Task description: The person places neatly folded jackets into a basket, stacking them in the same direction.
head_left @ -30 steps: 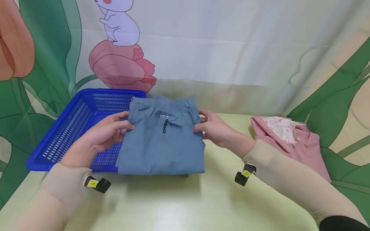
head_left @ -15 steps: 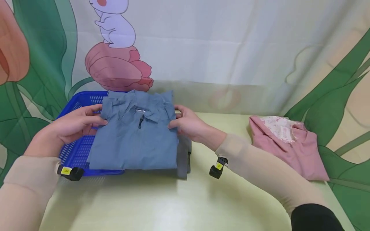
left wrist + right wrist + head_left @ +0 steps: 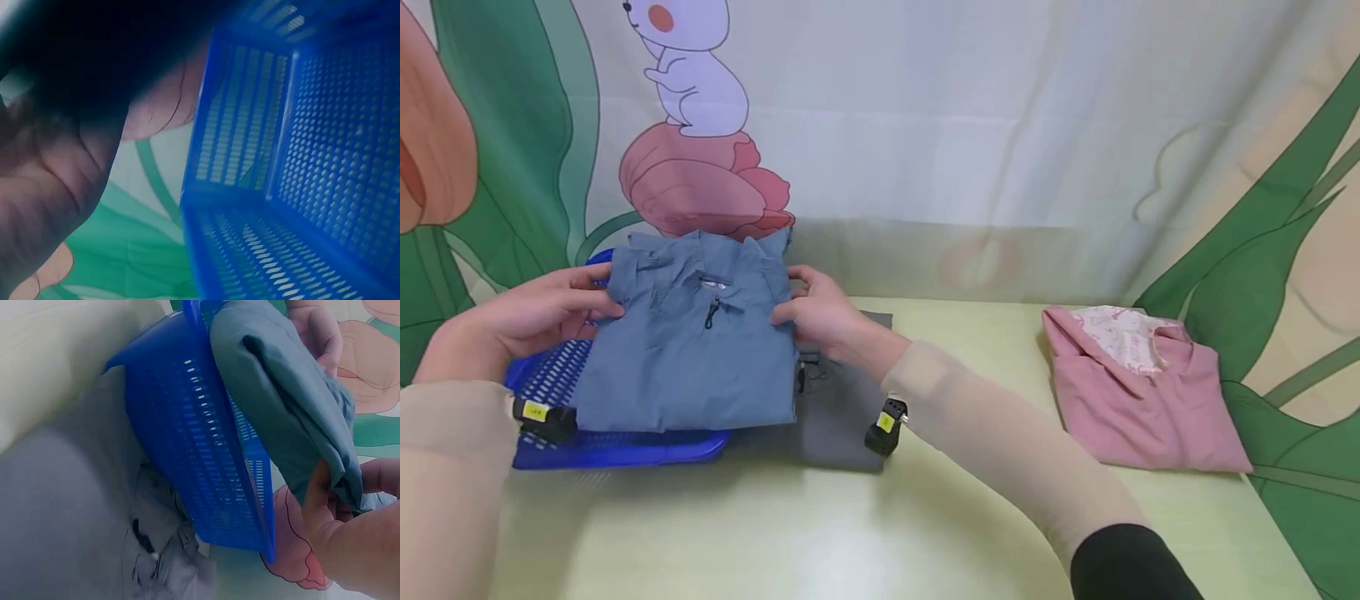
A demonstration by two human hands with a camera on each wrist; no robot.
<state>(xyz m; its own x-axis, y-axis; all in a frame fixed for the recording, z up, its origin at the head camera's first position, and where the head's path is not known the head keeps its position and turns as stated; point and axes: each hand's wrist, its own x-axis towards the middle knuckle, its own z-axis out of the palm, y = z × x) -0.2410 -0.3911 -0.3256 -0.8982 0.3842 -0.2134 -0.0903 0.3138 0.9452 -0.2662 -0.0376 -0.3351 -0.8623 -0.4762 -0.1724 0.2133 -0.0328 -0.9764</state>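
A folded blue jacket [image 3: 688, 358] with a black zipper pull hangs over the blue plastic basket [image 3: 625, 450], hiding most of it in the head view. My left hand [image 3: 542, 312] pinches the jacket's left edge, thumb on top. On the opposite edge my right hand [image 3: 823, 312] grips it the same way. The right wrist view shows the jacket's folded layers [image 3: 281, 394] above the basket's rim, with the right thumb and fingers round its side. Looking into the basket, the left wrist view shows its perforated floor and walls [image 3: 337, 125].
A folded grey garment [image 3: 842, 417] lies on the table just right of the basket, partly under the right forearm. Farther right is a folded pink garment [image 3: 1150, 400] with a patterned lining. A printed curtain [image 3: 962, 150] hangs behind the pale table [image 3: 962, 533].
Both hands have carried the blue jacket left, from beside the basket to over it. The grey garment beneath has come into view. The pink garment stays in place.
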